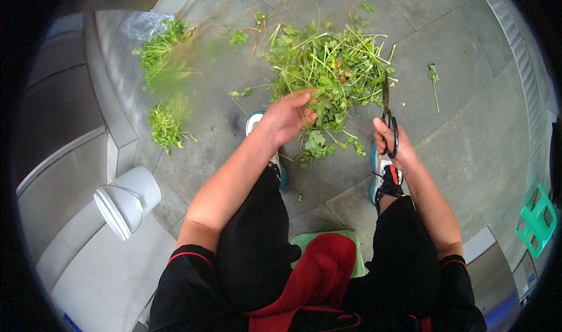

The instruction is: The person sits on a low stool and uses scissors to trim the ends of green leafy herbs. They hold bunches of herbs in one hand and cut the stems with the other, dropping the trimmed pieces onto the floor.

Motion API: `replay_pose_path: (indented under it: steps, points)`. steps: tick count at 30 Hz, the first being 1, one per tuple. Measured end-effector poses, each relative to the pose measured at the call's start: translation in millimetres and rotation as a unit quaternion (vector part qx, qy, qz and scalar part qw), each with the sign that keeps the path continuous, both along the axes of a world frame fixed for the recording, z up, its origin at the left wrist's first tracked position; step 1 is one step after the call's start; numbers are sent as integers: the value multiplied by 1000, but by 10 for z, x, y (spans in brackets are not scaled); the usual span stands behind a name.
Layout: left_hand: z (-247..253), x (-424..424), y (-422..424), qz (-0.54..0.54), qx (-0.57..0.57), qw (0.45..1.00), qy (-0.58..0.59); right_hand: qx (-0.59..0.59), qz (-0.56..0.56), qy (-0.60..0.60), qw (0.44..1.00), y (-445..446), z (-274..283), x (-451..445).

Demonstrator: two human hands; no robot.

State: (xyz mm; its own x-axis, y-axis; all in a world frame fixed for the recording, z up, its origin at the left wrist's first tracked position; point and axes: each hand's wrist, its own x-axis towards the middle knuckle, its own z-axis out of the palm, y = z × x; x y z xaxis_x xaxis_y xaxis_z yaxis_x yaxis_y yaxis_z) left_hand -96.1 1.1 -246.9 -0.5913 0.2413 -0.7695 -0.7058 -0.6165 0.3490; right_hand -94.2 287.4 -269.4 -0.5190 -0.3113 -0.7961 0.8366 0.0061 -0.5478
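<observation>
My right hand [397, 145] grips black-handled scissors [389, 132] whose dark blades point away from me, at the right edge of the leafy heap. A pile of cut green herbs [329, 68], with leaves, pale stems and a few yellowed bits, lies on the floor between and beyond my feet. At its near left side is my left hand [287, 117], fingers half curled against the leaves; whether they pinch a stem cannot be made out. A thin reddish strand [361, 128] runs between the pile and my right hand.
Two smaller herb bunches [167, 123] [164, 60] lie left, by a clear plastic bag [142, 25]. A white lidded bucket [136, 196] is at lower left. A lone sprig [434, 86] lies right; a green plastic stool [538, 220] is at far right.
</observation>
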Motion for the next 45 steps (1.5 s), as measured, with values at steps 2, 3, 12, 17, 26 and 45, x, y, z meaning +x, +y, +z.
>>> replay_pose_path:
  steps: [2,3,12,17,26,45]
  points:
    - [-15,-1,-57,16,0,1000,5,47,4,135,990,-61,-93,11]
    - [-18,5,-82,21,-8,1000,4,69,7,200,977,-107,-121,2]
    - [-77,9,-104,63,2,998,-16,242,63,386,888,-675,-559,-300]
    - [-109,-19,-61,55,6,998,13,279,90,363,885,-787,-737,-383]
    - [70,-43,-65,8,-75,997,31,-84,-71,71,991,-564,48,-431]
    - [192,-67,371,-144,-92,985,38,-132,-23,11,991,-637,330,-257]
